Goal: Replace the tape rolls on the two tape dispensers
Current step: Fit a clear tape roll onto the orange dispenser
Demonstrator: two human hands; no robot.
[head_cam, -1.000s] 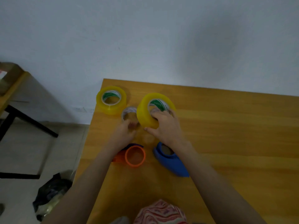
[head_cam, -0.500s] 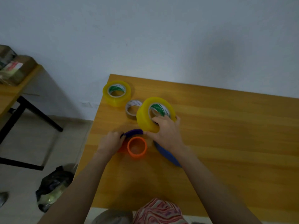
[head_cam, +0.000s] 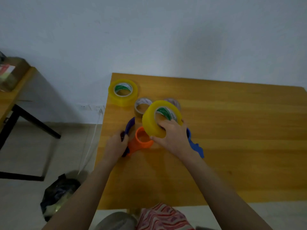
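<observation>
Tilted yellow tape roll (head_cam: pixel 150 121), pinched by right hand (head_cam: pixel 173 138) above orange hub (head_cam: pixel 143 140) of dispenser (head_cam: pixel 130 126) gripped by left hand (head_cam: pixel 115 146), was judged liable to jam.

On the table (head_cam: pixel 232 146), the held tape roll (head_cam: pixel 150 123) hangs tilted in the right hand (head_cam: pixel 172 138), over the left dispenser (head_cam: pixel 143 140). From that roll, a spent roll (head_cam: pixel 142 107) lies just beside at ten o'clock. A full roll (head_cam: pixel 123 92) lies farther out, near the corner. What may be another spent roll (head_cam: pixel 173 102) shows at one o'clock. The right dispenser (head_cam: pixel 195 145) lies at four o'clock, and the left hand (head_cam: pixel 116 145) at eight holds the left dispenser.
</observation>
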